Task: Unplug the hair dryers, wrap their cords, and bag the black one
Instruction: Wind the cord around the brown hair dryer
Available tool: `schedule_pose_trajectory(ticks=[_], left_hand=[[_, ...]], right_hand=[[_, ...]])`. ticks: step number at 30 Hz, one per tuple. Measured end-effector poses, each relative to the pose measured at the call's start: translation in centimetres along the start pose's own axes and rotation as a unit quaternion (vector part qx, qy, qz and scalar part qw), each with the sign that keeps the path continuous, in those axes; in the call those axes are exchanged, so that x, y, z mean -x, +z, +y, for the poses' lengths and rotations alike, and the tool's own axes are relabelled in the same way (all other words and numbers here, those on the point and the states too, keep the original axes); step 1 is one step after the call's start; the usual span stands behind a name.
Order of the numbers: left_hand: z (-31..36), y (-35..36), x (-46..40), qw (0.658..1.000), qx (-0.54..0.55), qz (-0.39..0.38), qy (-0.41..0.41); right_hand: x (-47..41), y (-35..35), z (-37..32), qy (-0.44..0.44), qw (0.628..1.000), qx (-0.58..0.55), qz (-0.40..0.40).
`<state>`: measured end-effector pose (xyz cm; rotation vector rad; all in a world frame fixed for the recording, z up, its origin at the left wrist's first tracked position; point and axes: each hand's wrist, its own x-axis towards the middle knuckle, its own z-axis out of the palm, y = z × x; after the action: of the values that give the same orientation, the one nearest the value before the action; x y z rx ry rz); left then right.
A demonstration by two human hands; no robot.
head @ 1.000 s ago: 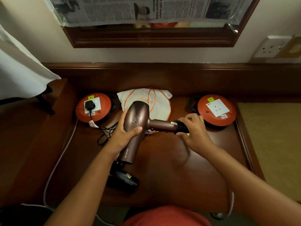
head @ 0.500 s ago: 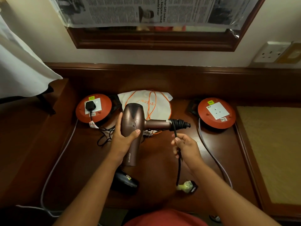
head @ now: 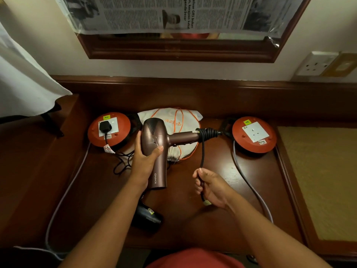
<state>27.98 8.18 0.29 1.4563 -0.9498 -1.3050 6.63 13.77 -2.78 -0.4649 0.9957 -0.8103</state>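
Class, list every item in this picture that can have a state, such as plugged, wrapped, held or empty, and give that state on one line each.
Bronze metallic hair dryer: held by left hand.
Its black cord: partly wrapped round the handle, tail pinched by right hand.
Small black hair dryer: lying on the wooden desk.
Left orange round socket reel: black plug in.
Right orange round socket reel: socket empty.
White drawstring bag: lying flat.

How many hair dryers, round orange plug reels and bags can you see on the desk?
Hair dryers: 2, brown and black
Orange reels: 2, left and right
Bags: 1, white
Total: 5
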Motion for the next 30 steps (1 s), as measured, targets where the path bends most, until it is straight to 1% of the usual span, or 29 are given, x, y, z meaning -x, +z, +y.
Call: schedule_pose_trajectory(ticks=[3,6,10,15,17,21,23,24,27,30], left_hand=[[0.0,0.2,-0.2,1.000,0.016,-0.006,-0.019],[0.7,0.6,-0.2,0.999,0.026,-0.026,-0.040],[2.2,0.4,-0.6,0.994,0.056,-0.055,-0.074],[4.6,-0.9,-0.8,0.982,0.067,-0.143,-0.101],[5.6,-1.4,-0.7,0.979,0.056,-0.169,-0.100],[6.8,-2.6,-1.0,0.973,0.036,-0.206,-0.093],[7.2,-3.1,-1.0,0.970,-0.005,-0.227,-0.083],[7.3,-3.2,-1.0,0.969,-0.027,-0.231,-0.077],[7.5,-3.0,-1.1,0.968,-0.067,-0.237,-0.053],[7.4,-2.6,-1.1,0.966,-0.094,-0.241,-0.025]], right_hand=[[0.0,0.1,-0.2,0.005,0.997,0.072,0.004],[-0.1,0.1,-0.4,0.008,0.994,0.111,0.007],[-0.8,-0.2,-1.2,-0.013,0.994,0.107,0.028],[-1.7,-0.9,-4.3,-0.064,0.987,0.131,0.072],[-2.0,-1.5,-6.3,-0.078,0.978,0.183,0.066],[-1.4,-3.2,-10.0,-0.031,0.957,0.281,0.056],[-0.9,-3.3,-11.7,-0.052,0.935,0.349,0.030],[-0.9,-2.9,-12.5,-0.060,0.919,0.389,0.030],[-1.3,-1.3,-14.6,-0.057,0.867,0.491,0.064],[-1.5,-0.6,-15.8,-0.069,0.811,0.577,0.073]])
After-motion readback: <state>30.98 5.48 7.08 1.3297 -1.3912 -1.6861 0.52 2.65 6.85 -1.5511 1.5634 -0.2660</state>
